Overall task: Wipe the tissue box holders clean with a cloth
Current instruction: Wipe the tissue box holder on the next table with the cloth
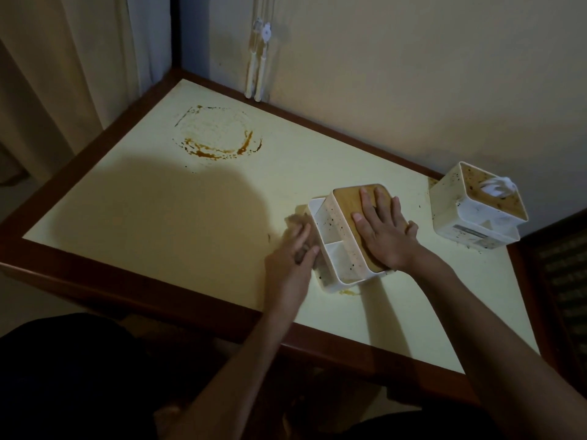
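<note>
A white tissue box holder [336, 249] with a wooden lid and side compartments stands on the pale table, speckled with dark spots. My right hand [384, 230] lies flat on the wooden lid, fingers spread. My left hand [293, 255] presses a crumpled cloth [297, 222] against the holder's left outer wall; its fingers curl round the cloth. A second white holder [470, 217], stained brown on top with a tissue sticking out, sits at the table's right edge, apart from both hands.
The table [158, 211] has a dark wooden rim and stands against a wall. A brown ring-shaped stain [219, 138] marks its far left part. A small yellow smear [347, 293] lies just in front of the near holder. Two white rods [255, 74] lean at the back.
</note>
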Demonstrator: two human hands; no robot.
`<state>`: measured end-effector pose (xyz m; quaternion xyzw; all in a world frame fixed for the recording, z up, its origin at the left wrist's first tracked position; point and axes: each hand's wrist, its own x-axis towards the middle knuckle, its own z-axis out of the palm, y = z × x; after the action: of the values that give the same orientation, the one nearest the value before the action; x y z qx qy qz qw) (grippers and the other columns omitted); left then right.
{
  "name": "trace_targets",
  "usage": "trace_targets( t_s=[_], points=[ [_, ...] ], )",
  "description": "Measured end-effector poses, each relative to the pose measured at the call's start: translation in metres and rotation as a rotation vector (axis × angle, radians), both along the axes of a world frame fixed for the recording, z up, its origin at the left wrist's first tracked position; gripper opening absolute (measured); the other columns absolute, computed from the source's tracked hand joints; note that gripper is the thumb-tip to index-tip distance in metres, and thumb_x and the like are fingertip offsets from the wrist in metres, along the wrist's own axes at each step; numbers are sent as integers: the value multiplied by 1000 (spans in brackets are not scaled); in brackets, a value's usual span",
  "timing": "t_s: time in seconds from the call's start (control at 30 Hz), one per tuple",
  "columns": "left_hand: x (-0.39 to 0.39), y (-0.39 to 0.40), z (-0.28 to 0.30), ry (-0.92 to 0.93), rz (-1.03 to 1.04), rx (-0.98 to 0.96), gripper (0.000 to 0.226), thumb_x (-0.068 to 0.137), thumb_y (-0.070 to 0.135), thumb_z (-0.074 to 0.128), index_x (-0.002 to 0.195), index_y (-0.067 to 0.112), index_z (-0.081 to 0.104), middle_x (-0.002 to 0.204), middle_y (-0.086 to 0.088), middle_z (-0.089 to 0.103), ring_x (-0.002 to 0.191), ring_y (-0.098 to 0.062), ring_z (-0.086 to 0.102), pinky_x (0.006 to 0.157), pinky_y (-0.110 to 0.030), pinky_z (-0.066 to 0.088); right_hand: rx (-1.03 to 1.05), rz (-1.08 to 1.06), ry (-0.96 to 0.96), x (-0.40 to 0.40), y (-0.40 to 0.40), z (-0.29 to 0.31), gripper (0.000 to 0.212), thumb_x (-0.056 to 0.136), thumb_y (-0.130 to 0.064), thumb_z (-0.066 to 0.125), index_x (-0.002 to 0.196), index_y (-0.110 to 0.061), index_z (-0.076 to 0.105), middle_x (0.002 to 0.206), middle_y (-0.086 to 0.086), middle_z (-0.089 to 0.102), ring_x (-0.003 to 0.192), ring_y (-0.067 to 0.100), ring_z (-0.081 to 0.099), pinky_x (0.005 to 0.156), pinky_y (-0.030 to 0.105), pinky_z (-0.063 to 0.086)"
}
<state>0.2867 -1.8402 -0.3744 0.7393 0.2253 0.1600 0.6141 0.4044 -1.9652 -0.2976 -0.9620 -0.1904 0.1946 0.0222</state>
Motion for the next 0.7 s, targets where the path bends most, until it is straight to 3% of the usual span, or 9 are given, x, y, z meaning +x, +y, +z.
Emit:
trace_targets(
  t_s=[0.13, 0.2, 0.3, 0.37, 0.43, 0.53, 0.7],
  points=[
    [-47, -48, -4, -51, -39, -63, 51, 86, 1, 64, 134, 11, 51, 141, 9, 42, 118, 23, 37, 96, 2, 30, 5, 1, 10, 0, 0, 0, 59, 98, -53, 11, 144, -39, -23, 154, -7, -29, 143, 24, -25, 112, 59, -6],
    [-53, -57, -5, -64, -36, 6, 52, 87, 0, 62, 136, 8, 47, 144, 4, 41, 126, 16, 30, 98, 4, 23, 3, 6, 6, 0, 0, 0, 59, 98, -53, 11, 144, -39, -23, 154, -7, -30, 143, 24, -25, 112, 59, -6],
    [-40, -48, -6, -21, -39, 48, 50, 91, 0, 56, 139, 11, 45, 148, 3, 38, 136, -3, 34, 99, 5, 18, 0, 7, 4, -1, -1, 0, 59, 98, -53, 11, 144, -39, -23, 154, -6, -29, 143, 24, -25, 112, 59, -6],
    [-25, -33, -4, -12, -51, 67, 50, 91, -1, 54, 140, 10, 45, 148, 0, 37, 136, -7, 34, 100, 4, 17, 2, 8, 3, -1, -1, 0, 59, 98, -53, 11, 144, -39, -23, 155, -6, -29, 143, 24, -25, 112, 58, -6],
    [-5, -11, -2, -13, -81, 63, 51, 92, -1, 53, 141, 10, 42, 150, -2, 36, 138, -10, 33, 104, -2, 20, 2, 1, 5, -1, 0, -1, 59, 98, -53, 11, 145, -39, -23, 155, -6, -29, 143, 25, -25, 112, 59, -6],
    [28, 24, 0, -42, -98, 187, 54, 87, -4, 58, 139, 7, 45, 142, -9, 48, 129, -20, 48, 107, -21, 34, 3, -31, 11, 0, -1, 0, 59, 98, -54, 11, 145, -39, -22, 155, -5, -29, 143, 25, -25, 111, 59, -6],
    [47, 44, 0, -28, -142, 169, 51, 80, -11, 57, 129, 5, 57, 131, -7, 59, 122, -19, 54, 97, -4, 31, 3, -51, 25, 1, -1, 0, 59, 98, -55, 11, 145, -39, -22, 154, -6, -30, 143, 25, -25, 111, 60, -5]
  ],
)
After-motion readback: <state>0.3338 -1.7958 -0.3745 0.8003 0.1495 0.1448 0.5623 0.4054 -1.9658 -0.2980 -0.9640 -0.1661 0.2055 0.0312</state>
